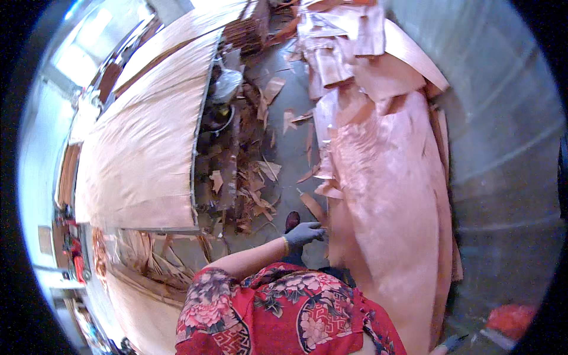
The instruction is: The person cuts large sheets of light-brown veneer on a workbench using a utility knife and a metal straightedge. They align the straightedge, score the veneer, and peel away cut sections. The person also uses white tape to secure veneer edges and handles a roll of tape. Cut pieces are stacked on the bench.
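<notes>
My left hand [304, 232], in a grey glove, reaches forward from a red flowered sleeve and grips the left edge of a large thin reddish veneer sheet [390, 195]. The sheet lies lengthwise on a pile of similar sheets to my right. Only a dark gloved tip of my right hand [451, 343] shows at the lower edge, next to the sheet's near corner, and its grip is hidden. A dark shoe [291, 220] stands on the floor just beyond my left hand.
A tall stack of pale veneer sheets [142, 142] fills the left side. Between the stacks, the grey floor [290, 154] is littered with several torn veneer scraps [248, 189]. A metal wall [503, 118] runs along the right. A red object [509, 319] lies at the lower right.
</notes>
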A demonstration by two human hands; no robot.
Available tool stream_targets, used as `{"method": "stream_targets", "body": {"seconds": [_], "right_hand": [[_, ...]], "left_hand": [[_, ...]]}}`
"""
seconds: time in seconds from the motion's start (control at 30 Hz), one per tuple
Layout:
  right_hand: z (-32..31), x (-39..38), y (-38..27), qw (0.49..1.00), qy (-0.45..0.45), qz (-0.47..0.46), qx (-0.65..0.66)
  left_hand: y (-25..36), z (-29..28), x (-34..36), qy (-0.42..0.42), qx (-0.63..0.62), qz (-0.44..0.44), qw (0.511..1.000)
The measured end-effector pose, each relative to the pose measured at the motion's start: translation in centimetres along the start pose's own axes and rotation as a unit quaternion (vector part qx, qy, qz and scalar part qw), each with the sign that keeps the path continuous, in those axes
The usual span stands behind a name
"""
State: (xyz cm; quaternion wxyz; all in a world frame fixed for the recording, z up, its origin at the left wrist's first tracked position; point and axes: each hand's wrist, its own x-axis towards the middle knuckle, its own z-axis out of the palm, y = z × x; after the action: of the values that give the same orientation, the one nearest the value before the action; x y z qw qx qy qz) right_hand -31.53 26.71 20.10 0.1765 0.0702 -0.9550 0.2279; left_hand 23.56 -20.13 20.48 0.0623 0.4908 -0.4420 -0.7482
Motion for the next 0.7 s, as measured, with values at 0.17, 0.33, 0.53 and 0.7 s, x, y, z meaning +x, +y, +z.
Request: {"method": "stream_targets", "body": {"seconds": [0.17,0.33,0.53,0.7], "right_hand": [[5.5,-2.8,-9.3,0.995,-0.073,-0.03,0.06],[14.0,-10.4,-31.0,0.907,-0.177,-0.081,0.374],[14.4,-21.0,-53.4,0.879,-0.393,-0.268,0.013],[17.2,-25.5,-59.8,0.849,-0.422,-0.306,-0.085]], "left_hand": [[-0.3,-10.3,-1.7,0.068,0.109,0.122,0.984],[1.8,-19.3,-3.6,0.212,-0.008,0.1,0.972],[6.7,-30.2,-7.6,0.413,0.149,0.307,0.844],[5.6,-40.3,-6.4,0.618,0.279,0.315,0.665]]}}
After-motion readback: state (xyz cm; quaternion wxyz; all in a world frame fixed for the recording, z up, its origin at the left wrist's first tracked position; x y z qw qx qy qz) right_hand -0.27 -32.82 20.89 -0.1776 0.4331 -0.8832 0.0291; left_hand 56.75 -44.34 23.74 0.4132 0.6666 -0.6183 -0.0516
